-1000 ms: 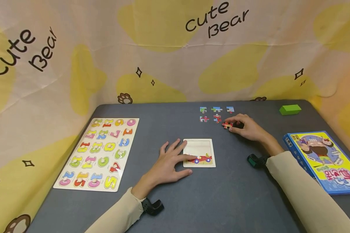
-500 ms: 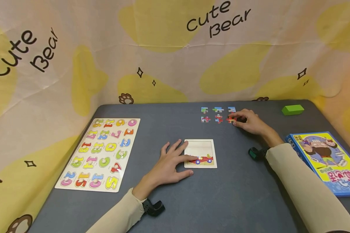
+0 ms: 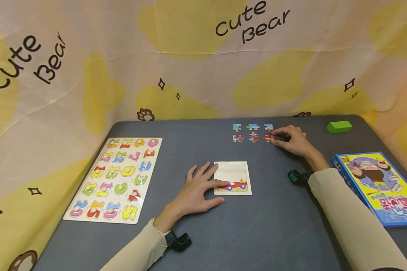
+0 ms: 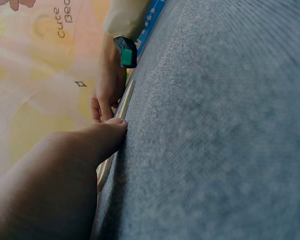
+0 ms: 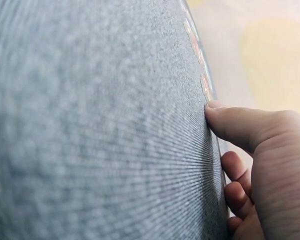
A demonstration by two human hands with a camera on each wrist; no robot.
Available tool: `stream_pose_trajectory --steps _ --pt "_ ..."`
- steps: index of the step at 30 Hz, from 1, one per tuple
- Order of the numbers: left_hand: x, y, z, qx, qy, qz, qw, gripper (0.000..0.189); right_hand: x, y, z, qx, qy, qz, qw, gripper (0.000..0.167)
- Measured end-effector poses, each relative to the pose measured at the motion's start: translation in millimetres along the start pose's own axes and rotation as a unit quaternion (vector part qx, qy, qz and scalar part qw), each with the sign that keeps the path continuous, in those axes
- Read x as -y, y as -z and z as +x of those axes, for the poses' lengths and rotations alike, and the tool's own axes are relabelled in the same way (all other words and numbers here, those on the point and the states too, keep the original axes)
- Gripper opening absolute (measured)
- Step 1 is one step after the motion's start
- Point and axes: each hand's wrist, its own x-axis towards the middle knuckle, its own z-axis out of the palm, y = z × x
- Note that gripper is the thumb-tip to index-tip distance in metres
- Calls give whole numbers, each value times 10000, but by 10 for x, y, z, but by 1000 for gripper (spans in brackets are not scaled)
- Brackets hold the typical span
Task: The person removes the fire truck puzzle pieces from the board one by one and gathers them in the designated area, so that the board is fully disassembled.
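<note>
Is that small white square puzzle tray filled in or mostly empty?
Mostly empty. The small white square puzzle tray shows pieces only along its bottom row; six loose jigsaw pieces lie apart on the grey table.

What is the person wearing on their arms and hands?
Both arms wear long beige sleeves: the left sleeve and the right sleeve. A small black device is strapped at the left wrist, and another at the right wrist has a green face. The left hand and right hand are bare, with no gloves or rings showing.
</note>
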Motion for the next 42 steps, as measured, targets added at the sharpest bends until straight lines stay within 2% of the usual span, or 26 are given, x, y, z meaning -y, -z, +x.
stream_pose_trajectory --steps 5,14,21,25,28,31,33,38,42 --pt "0 1 -12 29 31 -32 10000 48 -1 -35 4 -97 -98 -21 9999 36" --pt "20 -11 0 42 24 -45 10000 49 -20 -65 2 -360 24 -75 9993 34" --pt "26 -11 27 -32 -10 -41 10000 47 32 -61 -94 -384 -257 430 9980 39" --pt "37 -10 32 -119 -17 -130 9998 45 131 -111 -177 -526 -153 686 9961 38" --pt "46 -11 29 -122 78 -260 9996 46 251 -190 -202 -527 135 653 9964 32" --pt "42 1 34 -89 237 -361 9990 49 425 -275 -224 -273 581 596 9962 25" --pt "39 8 36 -98 359 -367 9986 51 548 -347 -247 82 927 586 9939 23" --pt "62 10 37 -273 621 -120 9976 57 874 -553 -330 958 1590 354 9820 23" --pt "86 10 36 -311 767 93 9965 63 1077 -715 -393 1298 1898 165 9731 27"
